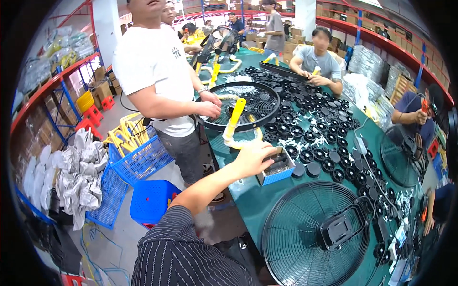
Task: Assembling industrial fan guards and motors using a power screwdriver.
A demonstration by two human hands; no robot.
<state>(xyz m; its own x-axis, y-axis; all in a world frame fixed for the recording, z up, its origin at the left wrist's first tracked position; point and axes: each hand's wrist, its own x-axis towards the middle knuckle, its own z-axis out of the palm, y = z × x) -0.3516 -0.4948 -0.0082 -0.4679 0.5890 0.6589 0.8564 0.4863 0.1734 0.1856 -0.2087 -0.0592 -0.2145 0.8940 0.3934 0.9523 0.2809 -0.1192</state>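
My left arm in a dark striped sleeve reaches over the table. My left hand (253, 159) is at the left edge of a small blue-sided box (279, 176) of small metal screws, its fingers bent inward. A dark piece shows by the fingertips; I cannot make out what they hold. Just beyond the hand, a yellow-handled part (234, 119) stands against a round black fan grille (265, 102), with a cable wrapped in clear plastic around its foot. Nearer me lies a large black fan (315, 233), its mounting bracket upward. My right hand is out of view.
Many round black caps (312, 169) and loose white pieces cover the green table (248, 190). A co-worker in a white shirt (148, 66) stands at the left edge; others sit across and at right. A blue crate (143, 159) and a blue stool (150, 202) stand left.
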